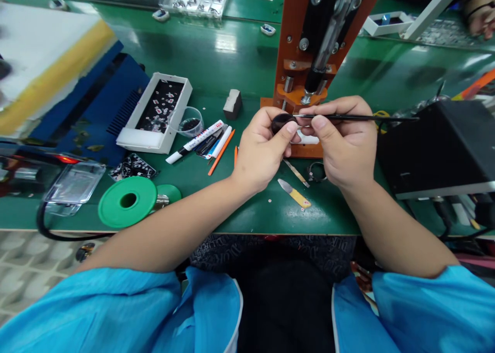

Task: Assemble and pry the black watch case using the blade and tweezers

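My left hand (263, 149) pinches a small black oval part (281, 121) between thumb and fingers, just in front of the orange press stand (296, 44). My right hand (342, 141) grips a thin black rod-like tool (348, 117) that lies level, its tip touching the black part and its tail reaching right over the black box (441, 147). Both hands meet above the green bench (240, 59), wrists resting near its front edge.
A white tray of small parts (157, 111), a clear cup (191, 121), markers (201, 139), an orange stick (221, 152) and a green spool (127, 201) lie to the left. A yellow-handled blade (294, 193) and a ring (317, 171) lie under the hands. Another person's hand (481, 13) shows top right.
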The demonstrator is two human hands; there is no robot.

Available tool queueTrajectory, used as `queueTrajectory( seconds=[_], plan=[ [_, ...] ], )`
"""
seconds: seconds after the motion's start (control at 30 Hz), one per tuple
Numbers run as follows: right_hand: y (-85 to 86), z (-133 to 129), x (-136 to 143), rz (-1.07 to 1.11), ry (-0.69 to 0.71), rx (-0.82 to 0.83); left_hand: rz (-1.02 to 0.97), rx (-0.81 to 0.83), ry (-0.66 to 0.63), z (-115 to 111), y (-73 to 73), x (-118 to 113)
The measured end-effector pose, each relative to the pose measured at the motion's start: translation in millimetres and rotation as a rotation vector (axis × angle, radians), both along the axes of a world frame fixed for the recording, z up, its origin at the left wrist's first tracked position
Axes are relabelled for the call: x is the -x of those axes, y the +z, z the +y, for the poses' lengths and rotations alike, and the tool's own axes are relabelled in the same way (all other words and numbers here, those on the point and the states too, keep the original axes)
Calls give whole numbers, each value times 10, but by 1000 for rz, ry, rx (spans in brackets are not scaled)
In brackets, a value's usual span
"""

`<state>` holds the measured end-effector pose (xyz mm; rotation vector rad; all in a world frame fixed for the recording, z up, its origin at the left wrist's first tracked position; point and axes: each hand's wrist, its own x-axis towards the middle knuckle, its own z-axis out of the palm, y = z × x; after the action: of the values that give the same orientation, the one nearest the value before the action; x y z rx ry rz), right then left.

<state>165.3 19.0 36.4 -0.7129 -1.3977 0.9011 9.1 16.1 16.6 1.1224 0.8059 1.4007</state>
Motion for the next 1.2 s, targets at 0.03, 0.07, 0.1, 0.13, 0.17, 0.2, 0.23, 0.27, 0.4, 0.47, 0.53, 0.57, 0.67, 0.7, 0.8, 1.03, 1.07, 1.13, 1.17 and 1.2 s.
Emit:
queueTrajectory(
  seconds=[0.03, 0.07, 0.1, 0.13, 0.17, 0.2, 0.23, 0.27, 0.4, 0.47, 0.53, 0.57, 0.67, 0.7, 0.8, 1.03, 1.07, 1.13, 1.17, 1.2],
  plan=[
    [5, -1, 1, -1, -3, 1, -3, -1, -3, -3, 0, 1],
    [10, -3, 2, -2, -4, 0, -7, -5, -7, -5, -1, 3],
    [15, -4, 2, -3, -3, -2, -11, -11, -11, -7, -2, 5],
    [20, -5, 3, -3, 2, -9, -15, -20, -16, -8, -3, 7],
    [23, -6, 3, -5, 7, -17, -21, -32, -22, -7, -5, 9],
    [25, -7, 3, -5, 10, -28, -27, -44, -30, -6, -6, 10],
    [26, -8, 3, -5, 10, -40, -32, -53, -36, -4, -7, 12],
    [25, -10, 2, -6, 9, -54, -34, -56, -40, -1, -8, 12],
    [17, -22, 0, -55, -14, -86, 2, -21, -21, 4, -13, 9],
    [14, -26, 1, -78, -29, -107, 18, -23, -6, 0, -18, 5],
    [5, -20, 1, -66, -35, -134, 26, -48, 7, -5, -23, 2],
    [-3, -12, 0, -56, -37, -142, 31, -63, 12, -9, -25, 1],
    [-42, 32, -14, -62, -38, -198, 47, -94, 23, -16, -29, 2],
    [-56, 49, -22, -73, -40, -222, 48, -101, 23, -16, -30, 3],
    [-79, 82, -38, -97, -44, -276, 34, -120, 13, -11, -38, 6],
    [-55, 82, -18, -120, -44, -408, 43, -223, 37, 7, -93, 1],
    [-55, 83, -15, -126, -42, -415, 63, -234, 51, 5, -96, 1],
    [-57, 85, -13, -140, -43, -429, 94, -249, 69, -3, -97, 2],
    [-58, 85, -14, -149, -44, -439, 100, -256, 70, -7, -96, 3],
    [-59, 86, -15, -155, -47, -450, 100, -262, 68, -12, -94, 2]
  ],
)
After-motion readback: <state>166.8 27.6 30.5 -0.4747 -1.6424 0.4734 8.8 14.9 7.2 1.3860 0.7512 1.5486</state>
